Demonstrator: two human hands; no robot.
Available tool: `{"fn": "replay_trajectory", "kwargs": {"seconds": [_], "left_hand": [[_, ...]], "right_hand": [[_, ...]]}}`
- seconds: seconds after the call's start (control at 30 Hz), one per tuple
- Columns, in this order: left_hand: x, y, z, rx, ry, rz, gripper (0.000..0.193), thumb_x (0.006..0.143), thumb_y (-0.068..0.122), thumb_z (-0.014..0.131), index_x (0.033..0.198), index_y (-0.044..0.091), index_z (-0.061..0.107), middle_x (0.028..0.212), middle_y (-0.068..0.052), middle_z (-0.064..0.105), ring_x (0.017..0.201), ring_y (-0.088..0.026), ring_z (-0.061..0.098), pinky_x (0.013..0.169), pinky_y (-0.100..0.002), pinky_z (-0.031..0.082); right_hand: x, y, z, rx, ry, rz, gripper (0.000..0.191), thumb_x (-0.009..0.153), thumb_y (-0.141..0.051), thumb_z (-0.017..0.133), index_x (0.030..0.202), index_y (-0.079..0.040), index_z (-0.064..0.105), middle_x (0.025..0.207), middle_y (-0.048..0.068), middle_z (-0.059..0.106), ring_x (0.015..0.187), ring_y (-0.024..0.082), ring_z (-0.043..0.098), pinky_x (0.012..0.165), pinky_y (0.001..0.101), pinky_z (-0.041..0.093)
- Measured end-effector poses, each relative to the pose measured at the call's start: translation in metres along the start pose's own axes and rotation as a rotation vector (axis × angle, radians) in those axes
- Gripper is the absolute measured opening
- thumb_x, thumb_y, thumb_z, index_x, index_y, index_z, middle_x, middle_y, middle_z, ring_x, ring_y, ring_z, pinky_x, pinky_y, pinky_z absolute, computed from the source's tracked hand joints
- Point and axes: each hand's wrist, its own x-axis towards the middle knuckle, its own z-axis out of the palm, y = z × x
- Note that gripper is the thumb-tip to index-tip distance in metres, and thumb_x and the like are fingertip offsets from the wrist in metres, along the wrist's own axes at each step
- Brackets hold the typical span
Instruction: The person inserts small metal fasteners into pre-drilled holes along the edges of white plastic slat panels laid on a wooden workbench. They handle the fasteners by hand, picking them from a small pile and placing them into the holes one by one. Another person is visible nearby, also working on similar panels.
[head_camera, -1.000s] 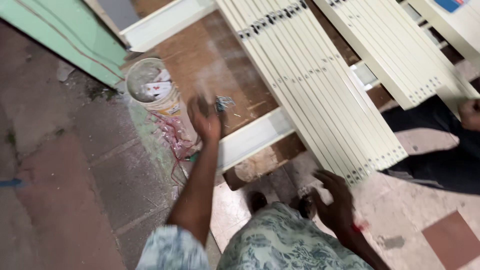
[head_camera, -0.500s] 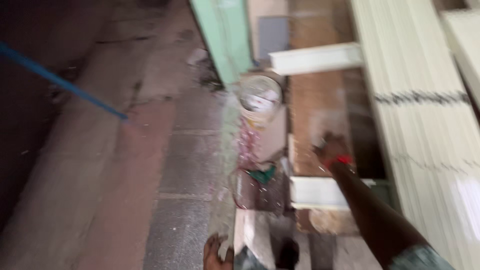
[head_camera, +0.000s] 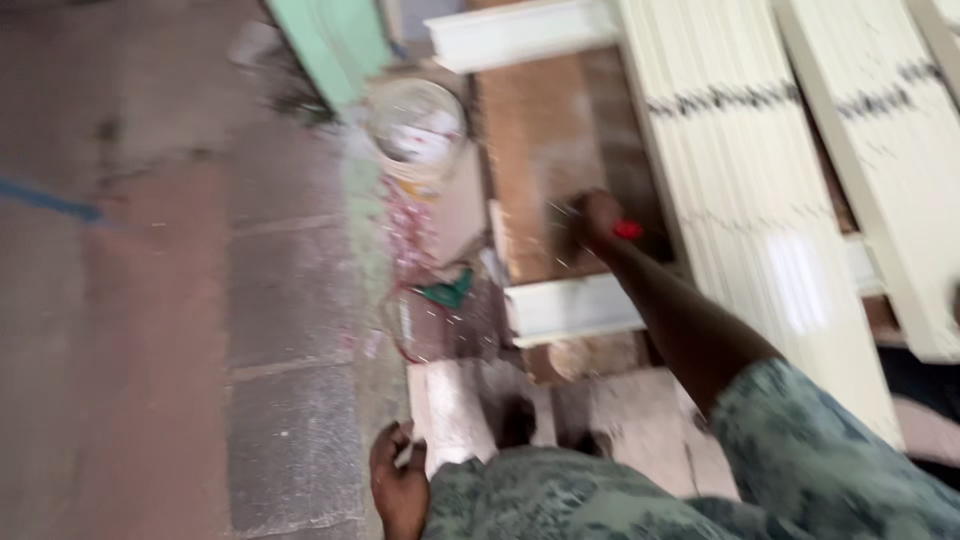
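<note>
Left hand (head_camera: 398, 482) low by the grey paved floor (head_camera: 200, 330), grip curled, contents unclear; round clear plastic bucket (head_camera: 417, 130) beyond; right hand (head_camera: 592, 218) over brown wooden board (head_camera: 540, 150), pinching a small red object (head_camera: 628, 230), beside cream slatted panels (head_camera: 740, 180).

Grey paved floor (head_camera: 150, 330), round bucket (head_camera: 418, 135), cream slats (head_camera: 760, 190) over white rails (head_camera: 570, 308)

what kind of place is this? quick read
Probably a paint or joinery workshop, on the floor. Stacks of cream-painted slats lie across white battens, a paint-smeared bucket stands beside them, and the paved floor is spattered. The right hand holds something small and red.
</note>
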Motion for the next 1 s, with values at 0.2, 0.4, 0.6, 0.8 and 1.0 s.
{"fn": "replay_trajectory", "kwargs": {"seconds": [0.2,0.4,0.6,0.8,1.0], "left_hand": [[0.018,0.073,0.052,-0.246,-0.220,0.131,0.028,0.090,0.002,0.071,0.118,0.005,0.072,0.124,-0.011,0.069,0.106,-0.019,0.066,0.085,-0.033,0.058],[0.067,0.166,0.167,-0.918,-0.578,-0.401,0.037,0.095,0.026,0.063,0.125,0.004,0.067,0.117,-0.006,0.074,0.114,-0.022,0.069,0.103,-0.038,0.052],[0.094,0.214,0.242,-1.304,-0.591,-0.833,0.032,0.101,0.033,0.055,0.101,0.003,0.067,0.091,-0.011,0.070,0.083,-0.026,0.068,0.077,-0.038,0.061],[0.098,0.201,0.227,-1.298,-0.528,-0.864,0.024,0.099,0.023,0.055,0.092,0.002,0.065,0.085,-0.012,0.068,0.080,-0.024,0.068,0.073,-0.037,0.061],[0.091,0.178,0.189,-1.189,-0.528,-0.780,0.015,0.095,0.017,0.059,0.093,0.004,0.067,0.085,-0.010,0.070,0.078,-0.023,0.068,0.075,-0.036,0.060]], "right_hand": [[-0.008,0.002,-0.036,0.593,-0.086,0.195,0.015,0.082,-0.001,0.071,0.095,0.000,0.078,0.078,0.015,0.076,0.067,0.023,0.075,0.061,0.0382,0.062],[-0.067,-0.001,-0.047,0.852,-0.394,0.008,0.013,0.086,-0.002,0.072,0.094,0.007,0.074,0.080,0.014,0.071,0.069,0.023,0.072,0.062,0.0395,0.066],[-0.126,-0.036,-0.048,0.201,-0.019,-0.591,0.028,0.072,-0.019,0.082,0.097,-0.007,0.082,0.086,0.013,0.078,0.077,0.025,0.075,0.068,0.0371,0.059],[-0.079,-0.024,-0.067,0.003,0.061,0.073,0.058,0.071,-0.057,0.088,0.092,-0.004,0.076,0.088,0.017,0.076,0.080,0.032,0.074,0.074,0.0430,0.058],[-0.028,-0.031,-0.041,-0.213,0.062,0.166,0.071,0.065,-0.064,0.089,0.094,-0.001,0.074,0.094,0.022,0.074,0.089,0.037,0.072,0.074,0.0445,0.058]]}}
